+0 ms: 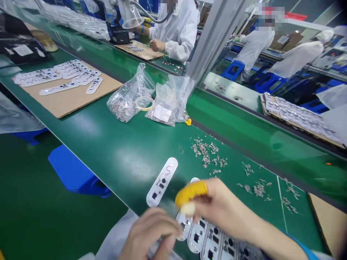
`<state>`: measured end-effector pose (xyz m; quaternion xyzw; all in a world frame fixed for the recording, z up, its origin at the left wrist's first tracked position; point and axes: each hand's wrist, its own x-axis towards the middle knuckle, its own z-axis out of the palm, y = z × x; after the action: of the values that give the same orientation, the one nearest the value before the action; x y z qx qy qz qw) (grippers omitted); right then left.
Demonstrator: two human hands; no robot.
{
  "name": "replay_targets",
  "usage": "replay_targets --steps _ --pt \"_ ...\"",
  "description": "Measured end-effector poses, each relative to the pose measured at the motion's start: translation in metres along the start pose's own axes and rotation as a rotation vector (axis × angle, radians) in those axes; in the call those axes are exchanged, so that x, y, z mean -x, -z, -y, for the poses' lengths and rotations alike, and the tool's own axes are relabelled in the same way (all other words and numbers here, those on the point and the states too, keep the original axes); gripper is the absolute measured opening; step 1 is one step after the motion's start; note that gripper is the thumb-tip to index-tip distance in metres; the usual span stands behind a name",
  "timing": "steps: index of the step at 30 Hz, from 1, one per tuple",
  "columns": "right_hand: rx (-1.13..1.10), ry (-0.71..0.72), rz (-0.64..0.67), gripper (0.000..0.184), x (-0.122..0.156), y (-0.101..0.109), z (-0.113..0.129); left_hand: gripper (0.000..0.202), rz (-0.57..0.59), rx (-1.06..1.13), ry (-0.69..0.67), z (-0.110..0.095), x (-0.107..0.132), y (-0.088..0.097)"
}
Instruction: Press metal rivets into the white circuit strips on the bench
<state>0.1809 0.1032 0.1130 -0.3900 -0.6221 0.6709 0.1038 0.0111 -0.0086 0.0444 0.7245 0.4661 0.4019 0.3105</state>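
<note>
My right hand [225, 209] reaches leftward over a row of white oblong circuit boards [208, 242] at the near edge of the green bench [130, 151]. Its fingers are pinched, with a yellow finger cot on one tip; what the pinch holds is too small to make out. My left hand [149, 234] is curled low at the frame's bottom, fingertips closed on the end of one of those boards. A single white board [162, 181] lies alone just left of my hands. Small metal parts [207, 153] are scattered beyond.
Two clear bags of small parts [130, 97] and a tape ring [144, 103] sit mid-bench. A cardboard sheet with white boards [65, 81] lies at left. Workers in white coats [179, 29] sit behind. A blue stool [73, 171] stands below the edge.
</note>
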Motion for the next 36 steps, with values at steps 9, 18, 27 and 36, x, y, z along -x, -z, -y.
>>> replay_targets --steps 9,18,27,36 --pt "0.219 -0.187 -0.052 0.005 -0.077 0.019 -0.029 0.039 0.005 -0.639 -0.175 0.041 0.003 -0.005" --pt "0.331 -0.263 -0.046 0.022 -0.082 0.017 -0.020 0.040 -0.083 -0.579 -0.188 0.038 -0.005 -0.003" --pt "0.430 -0.283 0.026 0.024 -0.086 0.014 -0.002 0.039 -0.081 -0.547 -0.177 0.038 -0.003 -0.003" --pt "0.574 -0.213 0.079 0.026 -0.091 0.017 0.000 0.040 -0.057 -0.559 -0.168 0.039 -0.002 -0.003"
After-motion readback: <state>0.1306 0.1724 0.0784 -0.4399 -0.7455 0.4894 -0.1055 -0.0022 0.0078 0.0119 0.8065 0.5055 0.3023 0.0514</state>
